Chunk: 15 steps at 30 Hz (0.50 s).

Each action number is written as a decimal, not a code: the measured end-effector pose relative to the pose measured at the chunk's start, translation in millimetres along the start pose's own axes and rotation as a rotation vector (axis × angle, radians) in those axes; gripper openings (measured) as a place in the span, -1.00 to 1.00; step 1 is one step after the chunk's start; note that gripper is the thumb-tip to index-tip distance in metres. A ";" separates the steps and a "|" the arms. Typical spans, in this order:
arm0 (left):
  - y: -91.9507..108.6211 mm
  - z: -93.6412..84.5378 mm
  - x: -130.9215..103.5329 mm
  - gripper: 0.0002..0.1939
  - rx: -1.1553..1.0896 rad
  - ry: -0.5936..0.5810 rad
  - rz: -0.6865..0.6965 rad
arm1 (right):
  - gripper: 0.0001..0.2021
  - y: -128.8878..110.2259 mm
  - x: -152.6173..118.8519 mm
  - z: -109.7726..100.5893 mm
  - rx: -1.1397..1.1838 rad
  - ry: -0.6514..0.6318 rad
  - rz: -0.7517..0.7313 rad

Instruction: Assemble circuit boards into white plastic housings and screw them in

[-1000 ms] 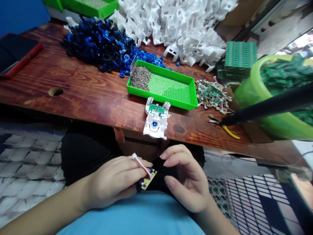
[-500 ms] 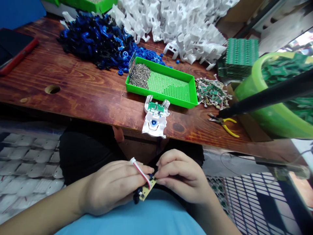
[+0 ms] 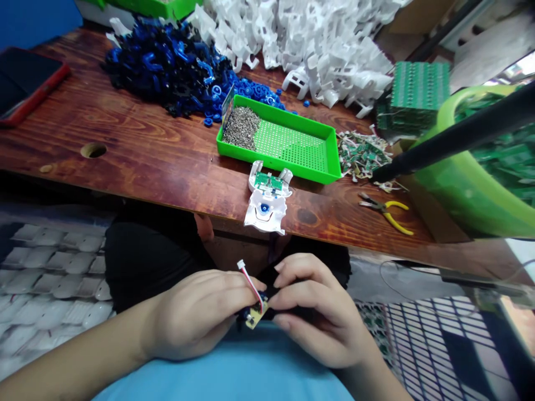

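Note:
My left hand (image 3: 204, 314) is wrapped round a small tan circuit board (image 3: 253, 318) with dark parts at its edge, held above my lap. A red and white cable (image 3: 252, 283) with a white plug rises from the board. The fingertips of my right hand (image 3: 313, 306) are at the board's right end, curled and a little apart; whether they grip it is hard to tell. On the table's front edge lies an open white housing (image 3: 264, 214) with a green board (image 3: 270, 181) and a blue round part inside.
A green tray (image 3: 292, 167) of screws stands behind the housing. Piles of blue parts (image 3: 167, 67) and white shells (image 3: 317, 50) lie further back. Yellow pliers (image 3: 387, 210), a green tub (image 3: 451, 167) and a black bar (image 3: 460, 131) are at right; a phone (image 3: 29, 83) is at left.
The board has turned and moved slightly right and up, with its plug now further right. My right thumb and fingers have spread a little. The whole view has shifted slightly.

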<state>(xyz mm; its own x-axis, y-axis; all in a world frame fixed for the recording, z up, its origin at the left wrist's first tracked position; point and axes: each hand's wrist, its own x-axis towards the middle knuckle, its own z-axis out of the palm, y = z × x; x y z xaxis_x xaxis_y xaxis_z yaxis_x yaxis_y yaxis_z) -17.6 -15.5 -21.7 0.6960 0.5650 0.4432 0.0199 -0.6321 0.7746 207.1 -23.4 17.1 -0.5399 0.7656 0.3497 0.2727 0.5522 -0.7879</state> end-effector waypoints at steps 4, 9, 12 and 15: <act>3.5 0.2 4.7 -0.45 0.064 -0.010 0.016 | -0.92 -5.5 5.0 2.2 -0.030 -0.006 -0.025; 5.4 -0.2 5.0 -0.44 0.114 -0.026 0.027 | -0.93 -5.3 8.4 6.8 -0.039 -0.032 -0.024; 4.3 -0.3 4.7 -0.44 0.112 -0.039 0.034 | -0.94 -5.8 8.1 7.9 -0.042 -0.058 -0.039; 2.5 0.0 4.2 -0.43 0.080 -0.016 0.020 | -0.92 -5.1 5.0 8.0 -0.028 -0.054 -0.032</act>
<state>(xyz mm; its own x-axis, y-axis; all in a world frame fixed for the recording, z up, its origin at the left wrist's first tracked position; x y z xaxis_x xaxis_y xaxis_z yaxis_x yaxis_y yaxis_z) -14.6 -14.7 -17.9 0.7085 0.5437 0.4499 0.0631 -0.6837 0.7270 196.7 -25.0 18.8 -0.5903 0.7292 0.3461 0.2764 0.5855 -0.7621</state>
